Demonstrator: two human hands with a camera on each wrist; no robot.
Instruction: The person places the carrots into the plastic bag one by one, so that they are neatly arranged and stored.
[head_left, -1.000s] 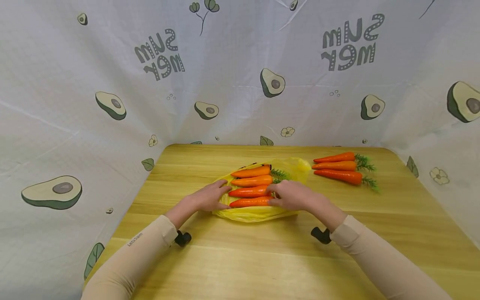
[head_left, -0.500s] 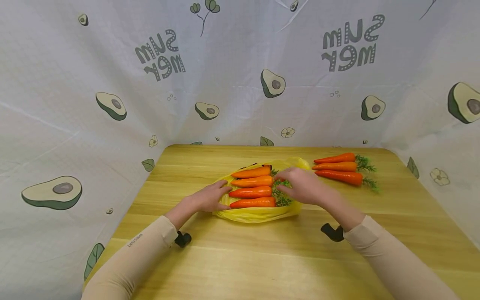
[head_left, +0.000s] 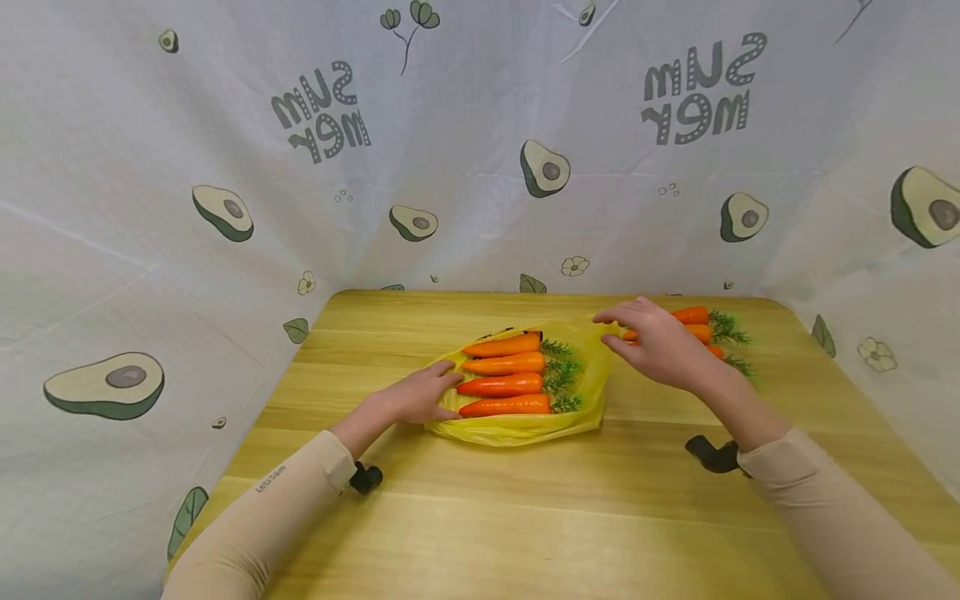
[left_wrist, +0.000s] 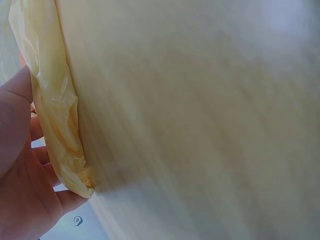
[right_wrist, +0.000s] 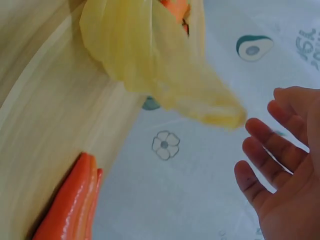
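A yellow plastic bag (head_left: 517, 431) lies on the table with several orange carrots (head_left: 502, 385) side by side in it, green tops pointing right. My left hand (head_left: 414, 396) rests at the bag's left opening, fingers spread at the carrot tips. In the left wrist view, the fingers of my left hand (left_wrist: 25, 185) reach behind the bag's crumpled edge (left_wrist: 55, 90). Raised near the bag's right end, my right hand (head_left: 663, 346) has loosely bent fingers and holds nothing. It partly covers three more carrots (head_left: 692, 317). The right wrist view shows the bag's end (right_wrist: 220, 117) close to the fingertips.
The wooden table (head_left: 480, 517) has a back edge meeting a white curtain (head_left: 465, 125) printed with avocados. The curtain also hangs along the left and right sides. A black wrist mount (head_left: 366, 477) sits under the left wrist, another black mount (head_left: 708, 454) under the right.
My right hand has left the carrots in the bag and moved right and away from me, toward the three carrots outside. My left hand has stayed put.
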